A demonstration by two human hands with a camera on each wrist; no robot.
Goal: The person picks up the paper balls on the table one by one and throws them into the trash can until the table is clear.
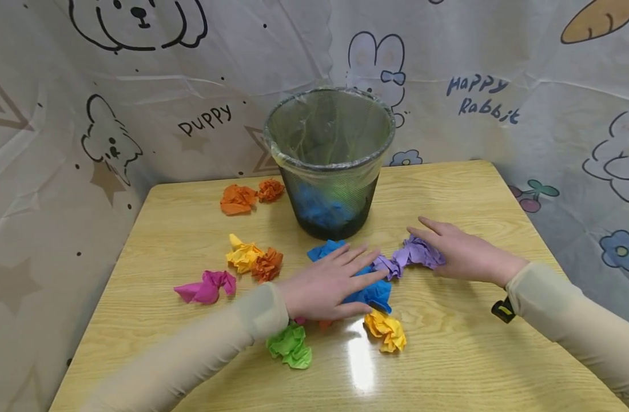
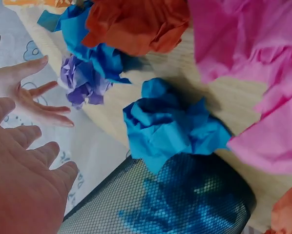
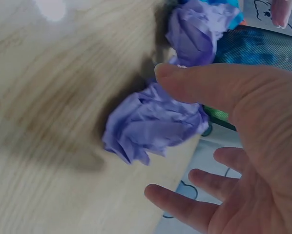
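My left hand [image 1: 329,286] is stretched out palm down over the middle of the table, fingers spread, overlapping a crumpled blue paper ball [image 1: 373,293]. Another blue paper ball [image 2: 168,129] lies against the foot of the mesh bin. On the right, my right hand [image 1: 466,253] is at a crumpled purple paper ball [image 3: 148,124], its thumb over the ball in the right wrist view and the other fingers straight and apart. A second purple paper ball [image 1: 389,267] lies between that ball and the left hand. Red and pink paper under the left hand is mostly hidden.
A black mesh bin [image 1: 330,167] with a clear liner stands at the back, blue and green paper inside. Orange balls [image 1: 238,199] lie left of it. Yellow [image 1: 242,254], brown-orange [image 1: 267,265], magenta [image 1: 206,287], green [image 1: 291,346] and another yellow ball [image 1: 386,331] lie nearer.
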